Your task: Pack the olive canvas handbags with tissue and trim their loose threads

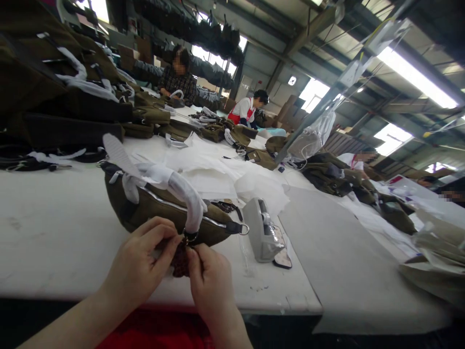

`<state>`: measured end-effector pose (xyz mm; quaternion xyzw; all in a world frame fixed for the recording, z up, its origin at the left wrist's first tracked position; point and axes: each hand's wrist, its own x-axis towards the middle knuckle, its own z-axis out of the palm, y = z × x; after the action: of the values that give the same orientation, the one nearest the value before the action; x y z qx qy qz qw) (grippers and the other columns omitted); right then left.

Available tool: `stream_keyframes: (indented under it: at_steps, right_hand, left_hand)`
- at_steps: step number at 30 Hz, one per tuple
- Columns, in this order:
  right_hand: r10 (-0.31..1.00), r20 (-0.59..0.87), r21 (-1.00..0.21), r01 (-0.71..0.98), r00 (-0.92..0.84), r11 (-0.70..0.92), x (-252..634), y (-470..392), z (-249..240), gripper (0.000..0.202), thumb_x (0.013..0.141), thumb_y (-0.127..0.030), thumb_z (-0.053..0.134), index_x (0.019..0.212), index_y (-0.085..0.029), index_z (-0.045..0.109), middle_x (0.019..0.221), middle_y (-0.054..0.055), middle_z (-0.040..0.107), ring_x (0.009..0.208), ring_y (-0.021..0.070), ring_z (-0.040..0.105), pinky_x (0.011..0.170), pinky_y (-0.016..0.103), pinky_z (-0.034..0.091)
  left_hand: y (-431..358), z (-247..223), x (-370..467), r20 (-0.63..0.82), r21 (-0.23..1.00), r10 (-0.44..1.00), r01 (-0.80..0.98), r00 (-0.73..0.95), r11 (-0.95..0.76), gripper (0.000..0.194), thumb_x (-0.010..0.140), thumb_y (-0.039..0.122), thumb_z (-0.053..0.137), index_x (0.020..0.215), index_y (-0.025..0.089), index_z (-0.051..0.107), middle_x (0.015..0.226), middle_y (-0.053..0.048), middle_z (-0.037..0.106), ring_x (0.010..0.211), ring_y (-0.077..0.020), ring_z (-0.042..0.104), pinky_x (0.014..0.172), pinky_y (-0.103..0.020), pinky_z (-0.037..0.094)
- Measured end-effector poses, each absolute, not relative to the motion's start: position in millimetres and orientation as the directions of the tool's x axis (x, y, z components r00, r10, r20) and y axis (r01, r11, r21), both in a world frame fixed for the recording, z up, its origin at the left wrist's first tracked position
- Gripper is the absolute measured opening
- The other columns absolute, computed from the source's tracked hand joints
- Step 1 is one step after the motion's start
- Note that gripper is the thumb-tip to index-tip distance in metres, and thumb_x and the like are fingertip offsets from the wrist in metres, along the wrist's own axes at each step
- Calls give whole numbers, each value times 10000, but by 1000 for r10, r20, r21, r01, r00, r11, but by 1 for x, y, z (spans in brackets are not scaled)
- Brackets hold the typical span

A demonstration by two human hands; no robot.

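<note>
An olive-green handbag (pixel 160 203) with a silver zip lies on the white table in front of me. Its handle (pixel 185 194) is wrapped in white padding and ends at a metal ring near my fingers. Below that ring hangs a dark reddish-brown textured piece (pixel 180 261); its exact kind is unclear. My left hand (pixel 143 257) pinches at the top of this piece, thumb and forefinger pressed together. From the other side my right hand (pixel 210 276) pinches it too, close to the left fingertips. The small fastening between the fingers is mostly hidden.
A grey tape dispenser (pixel 260 232) stands right of the bag, beside a phone (pixel 282 249). White paper sheets (pixel 214 165) spread behind. Olive bags (pixel 65 92) are heaped at left. Co-workers (pixel 243 109) sit farther back. A slanted post (pixel 319 111) rises right of centre.
</note>
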<state>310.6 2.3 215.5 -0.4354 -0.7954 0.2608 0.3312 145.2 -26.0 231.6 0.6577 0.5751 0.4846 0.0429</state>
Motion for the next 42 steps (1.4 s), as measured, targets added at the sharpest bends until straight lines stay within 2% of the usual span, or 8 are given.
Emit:
stream_keyframes:
  at_steps: [2, 7, 15, 19, 25, 31, 37, 42]
  right_hand:
    - [849, 441, -641, 559, -292, 526, 312, -3, 217, 151, 944, -263, 523, 972, -187, 650, 842, 62, 694, 658, 154, 599, 592, 260, 425]
    - [770, 548, -692, 340, -326, 637, 315, -10, 226, 421, 910, -150, 547, 1324, -228, 556, 1250, 121, 634, 794, 151, 655, 632, 265, 536]
    - [749, 500, -799, 102, -436, 593, 311, -2, 230, 135, 910, -127, 593, 924, -195, 709, 963, 58, 716, 876, 140, 679, 794, 241, 547]
    - [791, 477, -843, 55, -383, 535, 314, -4, 230, 195, 949, -129, 505, 960, -201, 685, 990, 52, 746, 909, 144, 695, 817, 254, 547]
    - [845, 435, -867, 109, -311, 487, 312, -4, 224, 145, 914, -153, 559, 880, -193, 694, 767, 15, 735, 714, 128, 687, 683, 216, 520]
    - [847, 415, -875, 110, -332, 471, 310, -7, 217, 155, 905, -143, 555, 882, -188, 702, 825, 43, 748, 757, 152, 698, 704, 246, 529]
    - [835, 445, -847, 150, -325, 509, 312, -12, 219, 162, 903, -143, 559, 941, -197, 706, 810, 28, 745, 750, 144, 700, 700, 234, 534]
    - [861, 424, -811, 304, -281, 499, 315, -3, 226, 181, 927, -165, 537, 1006, -188, 698, 816, 23, 743, 736, 132, 696, 684, 215, 517]
  left_hand:
    - [-32, 237, 142, 650, 593, 730, 742, -211, -314, 85, 930, 225, 558, 850, 207, 583, 946, -24, 606, 874, -140, 585, 794, -264, 458]
    - [-43, 245, 141, 504, 753, 851, 559, -149, -347, 158, 936, 285, 554, 793, 227, 589, 914, -5, 611, 831, -133, 595, 725, -242, 478]
    - [-38, 235, 147, 312, 908, 947, 317, -77, -273, 243, 952, 330, 531, 749, 221, 610, 840, 1, 605, 767, -127, 599, 682, -218, 496]
    - [-32, 221, 144, 521, 736, 825, 605, -221, -303, 140, 953, 249, 496, 936, 214, 630, 995, -33, 630, 931, -157, 611, 829, -247, 493]
    - [-26, 199, 156, 635, 503, 767, 803, -93, -319, 167, 924, 167, 524, 1078, 174, 588, 1033, -59, 615, 953, -159, 612, 867, -253, 486]
    - [-27, 195, 167, 560, 610, 819, 731, -126, -305, 217, 920, 346, 587, 1072, 191, 587, 912, -23, 640, 671, -118, 598, 608, -216, 511]
    - [-25, 200, 166, 631, 535, 765, 787, -129, -308, 227, 928, 406, 542, 968, 189, 597, 939, -63, 665, 839, -192, 657, 739, -290, 533]
    - [-30, 210, 154, 372, 801, 902, 566, -219, -193, 175, 885, 336, 569, 1001, 211, 610, 918, -31, 705, 818, -184, 678, 744, -282, 534]
